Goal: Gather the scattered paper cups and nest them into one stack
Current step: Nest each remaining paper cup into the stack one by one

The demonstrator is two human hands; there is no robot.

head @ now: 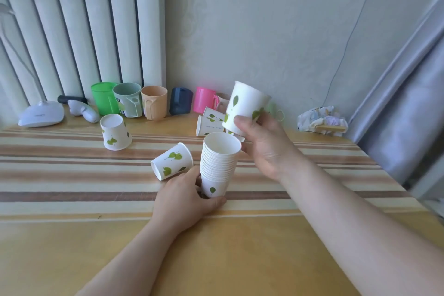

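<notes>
A stack of white paper cups with green leaf prints (217, 166) stands upright on the table, its base gripped by my left hand (185, 197). My right hand (264, 144) holds a single paper cup (245, 106) in the air above and right of the stack, bottom end up and tilted. A loose cup (171, 160) lies on its side just left of the stack. Another cup (115, 134) stands upside down further left. Two more cups (210, 121) lie on their sides behind the stack, partly hidden by the held cup.
Plastic mugs line the wall: green (104, 98), grey-green (127, 100), peach (154, 102), navy (180, 101), pink (206, 100). A white lamp base (40, 114) sits far left, a crumpled packet (320, 121) far right. The striped tablecloth (72, 175) ends at the right by a curtain (408, 115).
</notes>
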